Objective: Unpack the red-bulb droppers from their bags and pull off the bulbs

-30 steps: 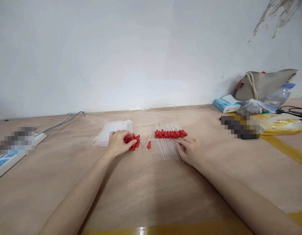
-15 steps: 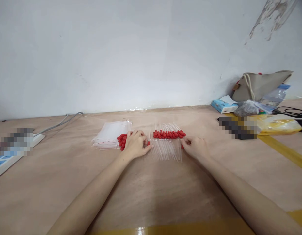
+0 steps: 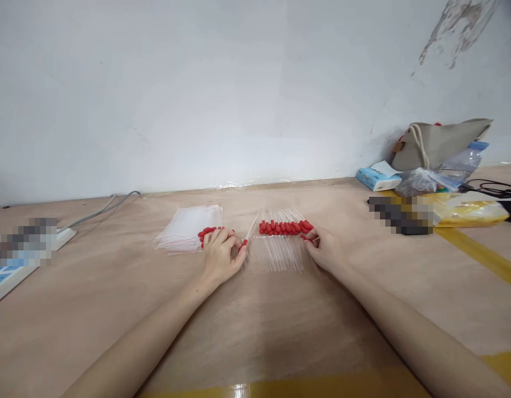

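My left hand [image 3: 221, 257] is closed, thumb and forefinger pinching the red end of a dropper [image 3: 250, 228], a thin clear tube that tilts up to the right. Under and behind those fingers is a cluster of red dropper bulbs [image 3: 206, 233], partly hidden. Between my hands lie droppers in two rows, their red bulbs [image 3: 282, 227] side by side and clear tubes [image 3: 280, 254] stretching toward me. At the right end of the rows, my right hand [image 3: 327, 247] is closed in a pinch on another red-ended dropper [image 3: 305, 238], its tube mostly hidden by the fingers.
A stack of clear zip bags [image 3: 186, 226] lies left of the bulbs. A power strip [image 3: 67, 239] stands far left. At the right are a tissue pack [image 3: 378, 179], a blurred dark object [image 3: 400, 215], a yellow package [image 3: 470, 213] and a grey bag [image 3: 446, 145] against the wall.
My left hand has drawn a little left and nearer, tilting its dropper away from the rows. My right hand has turned slightly, and the red end in its fingers now points left.
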Demonstrator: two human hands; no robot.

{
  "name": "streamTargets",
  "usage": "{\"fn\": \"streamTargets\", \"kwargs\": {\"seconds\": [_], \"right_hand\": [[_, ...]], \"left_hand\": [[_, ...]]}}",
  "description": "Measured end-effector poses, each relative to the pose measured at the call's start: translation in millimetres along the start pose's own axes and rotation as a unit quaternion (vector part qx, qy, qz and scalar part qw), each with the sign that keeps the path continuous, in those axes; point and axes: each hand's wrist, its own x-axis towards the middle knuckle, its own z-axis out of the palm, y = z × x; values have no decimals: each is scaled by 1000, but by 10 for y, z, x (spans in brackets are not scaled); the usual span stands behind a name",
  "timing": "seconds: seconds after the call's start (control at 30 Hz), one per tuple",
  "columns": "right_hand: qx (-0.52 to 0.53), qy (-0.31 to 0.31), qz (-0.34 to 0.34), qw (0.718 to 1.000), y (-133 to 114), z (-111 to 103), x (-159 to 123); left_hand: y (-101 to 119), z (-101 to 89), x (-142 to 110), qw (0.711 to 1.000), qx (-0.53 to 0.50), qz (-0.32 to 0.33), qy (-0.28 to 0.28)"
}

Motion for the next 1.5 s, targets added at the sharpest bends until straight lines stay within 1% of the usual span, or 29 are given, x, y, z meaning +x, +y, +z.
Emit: {"fn": "streamTargets", "kwargs": {"seconds": [0.07,0.17,0.23,0.33,0.4,0.47,0.53,0.6,0.63,0.7,0.77,0.83,0.93,1.1,1.27,1.4,1.43,1.5], "right_hand": [[13,-4,-10,1000,-11,18,-12],[28,-12,-19,999,-11,62,-21],[68,-13,-16,997,5,101,-18],[130,1,2,991,13,134,-11],[131,27,-11,991,-27,107,-16],[95,61,-78,991,-115,43,-38],[31,76,-190,978,-238,-29,-77],[-42,56,-293,954,-370,-73,-129],[-74,41,-330,940,-431,-78,-157],[-122,15,-382,916,-530,-52,-209],[-147,2,-407,902,-594,5,-252],[-156,-4,-417,895,-625,65,-285],[-146,-1,-423,894,-628,122,-320],[-138,19,-451,882,-604,113,-353],[-132,33,-470,872,-603,98,-373],[-127,34,-461,877,-548,56,-367],[-129,30,-452,882,-523,37,-355],[-132,34,-410,902,-473,6,-319]], "left_hand": [[-8,-21,-95,1000,-14,19,10],[-18,-15,-198,999,-31,26,11],[-22,1,-227,999,-39,26,7],[-15,14,-229,998,-49,27,10],[0,16,-224,998,-60,37,7],[23,19,-226,996,-73,56,-9],[48,29,-237,992,-87,82,-34],[72,47,-254,988,-99,109,-49],[82,58,-262,986,-104,122,-53],[100,77,-278,982,-114,142,-52],[115,89,-290,979,-129,153,-45],[125,93,-297,977,-138,159,-37],[127,88,-305,976,-127,177,-32],[113,73,-335,974,-109,199,-19],[137,66,-346,974,-104,199,-21],[94,41,-344,977,-100,185,-33],[65,32,-346,979,-99,175,-33],[-4,17,-355,984,-102,145,-17]]}}
